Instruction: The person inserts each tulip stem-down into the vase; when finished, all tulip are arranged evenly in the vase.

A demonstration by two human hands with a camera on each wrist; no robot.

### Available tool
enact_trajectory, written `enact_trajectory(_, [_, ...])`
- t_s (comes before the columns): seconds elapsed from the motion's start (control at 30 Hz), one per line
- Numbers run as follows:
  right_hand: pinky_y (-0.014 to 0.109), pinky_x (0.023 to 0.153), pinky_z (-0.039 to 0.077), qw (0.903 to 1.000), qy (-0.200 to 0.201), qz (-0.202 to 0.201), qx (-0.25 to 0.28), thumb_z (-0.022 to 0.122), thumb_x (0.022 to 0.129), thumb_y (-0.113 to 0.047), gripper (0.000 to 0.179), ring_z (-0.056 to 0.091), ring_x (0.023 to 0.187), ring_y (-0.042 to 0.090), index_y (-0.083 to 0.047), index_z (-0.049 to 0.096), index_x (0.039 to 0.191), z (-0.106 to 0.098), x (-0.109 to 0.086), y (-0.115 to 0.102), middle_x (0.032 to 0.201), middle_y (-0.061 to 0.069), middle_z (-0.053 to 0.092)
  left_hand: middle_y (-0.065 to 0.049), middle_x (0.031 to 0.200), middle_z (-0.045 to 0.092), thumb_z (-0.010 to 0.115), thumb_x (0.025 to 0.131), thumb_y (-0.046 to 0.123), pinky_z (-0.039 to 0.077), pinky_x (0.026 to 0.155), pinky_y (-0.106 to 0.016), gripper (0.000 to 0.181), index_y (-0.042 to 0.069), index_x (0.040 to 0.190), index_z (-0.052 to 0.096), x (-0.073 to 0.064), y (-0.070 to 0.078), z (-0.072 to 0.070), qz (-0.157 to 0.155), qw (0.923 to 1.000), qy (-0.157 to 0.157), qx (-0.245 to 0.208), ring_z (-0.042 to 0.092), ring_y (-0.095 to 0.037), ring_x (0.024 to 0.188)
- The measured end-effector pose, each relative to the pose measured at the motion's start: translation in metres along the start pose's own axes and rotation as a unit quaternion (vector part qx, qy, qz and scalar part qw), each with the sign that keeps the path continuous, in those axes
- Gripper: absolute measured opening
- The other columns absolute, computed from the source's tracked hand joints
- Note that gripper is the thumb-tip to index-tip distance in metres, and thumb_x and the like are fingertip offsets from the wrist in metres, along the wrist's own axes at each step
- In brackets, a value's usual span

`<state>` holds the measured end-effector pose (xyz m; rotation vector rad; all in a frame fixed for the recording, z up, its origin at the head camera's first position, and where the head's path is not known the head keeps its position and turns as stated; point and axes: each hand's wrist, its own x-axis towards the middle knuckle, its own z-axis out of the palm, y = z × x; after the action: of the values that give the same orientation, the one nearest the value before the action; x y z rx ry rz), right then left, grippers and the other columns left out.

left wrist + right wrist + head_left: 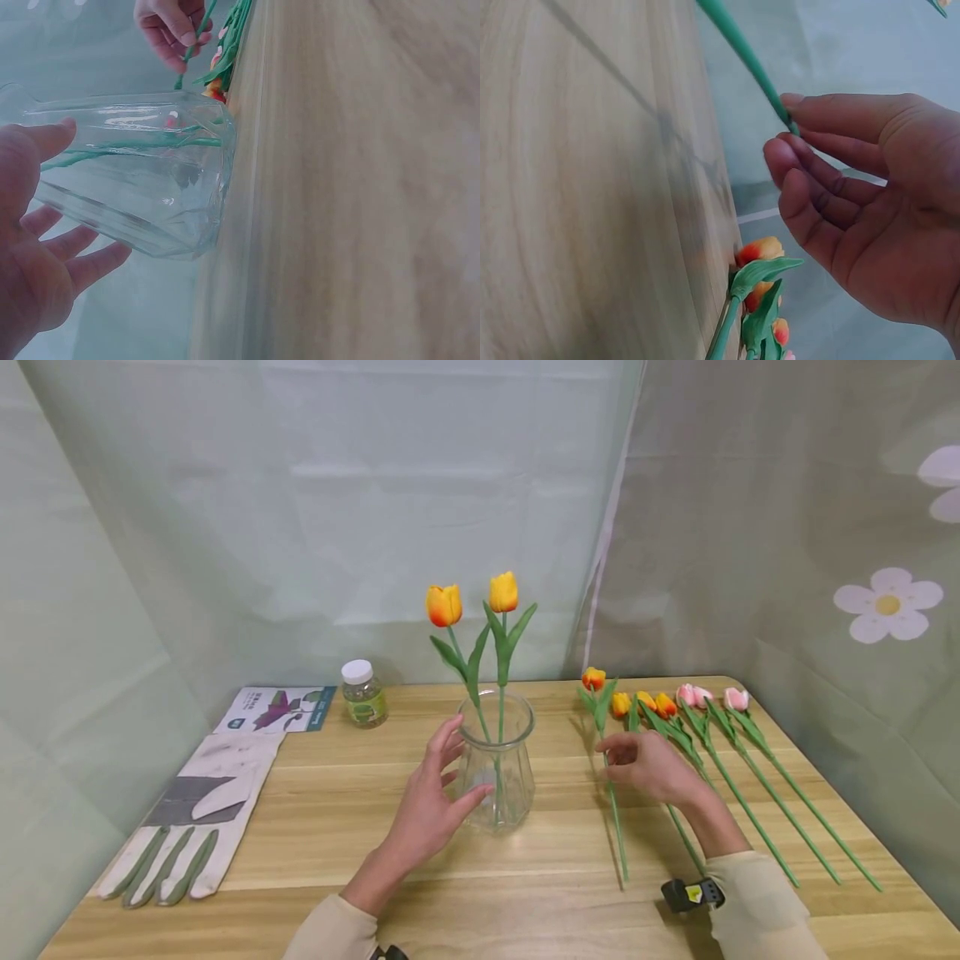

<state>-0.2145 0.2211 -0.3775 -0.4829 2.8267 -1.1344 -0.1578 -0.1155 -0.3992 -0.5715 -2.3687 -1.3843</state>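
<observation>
A clear glass vase (521, 789) stands on the table with two yellow-orange tulips (444, 606) upright in it. My left hand (423, 810) is at the vase's left side, thumb in front and fingers spread; whether it touches the glass I cannot tell. In the left wrist view the vase (161, 202) lies between thumb and fingers. To the right of it, my right hand (648, 768) pinches the stem of an orange tulip (593, 679) between thumb and fingertips. The right wrist view shows that green stem (746, 56) held clear of the table.
Several orange tulips (665, 706) and pink tulips (737, 699) lie at the right. On the left are a glove (217, 810), a printed card (277, 708) and a white-capped jar (365, 697). Fabric walls (375, 510) enclose the wooden table (322, 810).
</observation>
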Motion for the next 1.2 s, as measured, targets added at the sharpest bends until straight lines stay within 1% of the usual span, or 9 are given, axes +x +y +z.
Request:
enact_trajectory(0.13, [0.025,0.071,0.054,0.9998,0.014,-0.003,0.013,0.078,0.091,-0.007,0.036,0.065,0.090,0.018,0.001,0.073,0.126,-0.001,0.000,-0.002,0.100,0.007,0.072,-0.024,0.155,0.054,0.085,0.089,0.008,0.060,0.098,-0.062,0.098,0.026,0.163,0.023,0.000,0.000,0.000,0.000,1.0000,0.000,0.000,0.061,-0.048,0.133])
enact_trajectory(0.27, [0.025,0.070,0.054,0.9991,0.030,-0.006,0.029,0.079,0.092,-0.009,0.038,0.065,0.093,0.019,0.000,0.072,0.128,-0.002,0.000,-0.007,0.104,0.010,0.071,-0.025,0.155,0.054,0.085,0.089,0.008,0.060,0.098,-0.062,0.098,0.027,0.163,0.023,0.000,-0.001,0.000,0.001,1.0000,0.001,0.001,0.061,-0.048,0.133])
enact_trajectory(0.4, [0.025,0.067,0.053,0.9979,0.044,0.002,0.049,0.079,0.094,-0.013,0.039,0.065,0.092,0.020,-0.003,0.072,0.130,-0.004,-0.002,-0.013,0.103,0.009,0.070,-0.025,0.155,0.053,0.086,0.088,0.008,0.060,0.098,-0.062,0.098,0.025,0.163,0.024,0.001,-0.001,0.000,-0.001,1.0000,0.000,0.000,0.061,-0.048,0.134])
enact_trajectory(0.57, [0.027,0.065,0.052,0.9958,0.059,0.010,0.069,0.078,0.096,-0.016,0.039,0.063,0.092,0.023,-0.008,0.071,0.133,-0.009,-0.002,-0.021,0.104,0.009,0.074,-0.026,0.155,0.053,0.085,0.088,0.008,0.060,0.098,-0.063,0.099,0.026,0.163,0.024,0.001,-0.001,0.000,0.000,1.0000,-0.001,-0.002,0.061,-0.048,0.133])
enact_trajectory(0.67, [0.026,0.064,0.052,0.9949,0.070,0.005,0.073,0.078,0.096,-0.015,0.040,0.063,0.092,0.023,-0.006,0.071,0.134,-0.010,-0.001,-0.025,0.109,0.012,0.074,-0.025,0.155,0.053,0.085,0.089,0.008,0.060,0.098,-0.063,0.098,0.028,0.163,0.023,0.000,-0.001,0.000,0.001,1.0000,-0.001,-0.002,0.061,-0.049,0.133])
enact_trajectory(0.8, [0.025,0.066,0.055,0.9933,0.088,0.004,0.075,0.079,0.095,-0.015,0.039,0.064,0.093,0.022,-0.005,0.071,0.132,-0.010,0.002,-0.030,0.112,0.014,0.072,-0.025,0.155,0.053,0.085,0.089,0.007,0.060,0.097,-0.063,0.098,0.026,0.163,0.023,0.000,-0.001,0.001,0.004,1.0000,0.000,0.000,0.061,-0.049,0.133])
enact_trajectory(0.97, [0.022,0.070,0.056,0.9900,0.112,0.006,0.086,0.081,0.094,-0.018,0.039,0.066,0.091,0.018,-0.004,0.072,0.128,-0.011,0.005,-0.037,0.106,0.010,0.070,-0.024,0.156,0.053,0.086,0.088,0.008,0.061,0.097,-0.062,0.099,0.024,0.163,0.023,0.000,0.000,0.001,0.009,1.0000,0.001,0.002,0.061,-0.048,0.133])
enact_trajectory(1.07, [0.021,0.071,0.055,0.9869,0.125,0.010,0.101,0.082,0.093,-0.019,0.039,0.066,0.089,0.015,-0.003,0.073,0.127,-0.011,0.005,-0.040,0.102,0.006,0.069,-0.023,0.156,0.053,0.086,0.087,0.008,0.061,0.098,-0.061,0.101,0.025,0.163,0.023,0.000,0.000,0.001,0.007,1.0000,0.002,0.001,0.061,-0.047,0.134])
enact_trajectory(1.2, [0.019,0.073,0.055,0.9794,0.140,0.024,0.143,0.082,0.093,-0.022,0.041,0.066,0.088,0.009,-0.004,0.072,0.128,-0.010,0.007,-0.044,0.099,-0.002,0.069,-0.022,0.156,0.054,0.087,0.086,0.009,0.060,0.099,-0.061,0.101,0.025,0.164,0.024,0.000,-0.001,0.001,0.001,1.0000,0.003,0.002,0.061,-0.046,0.135])
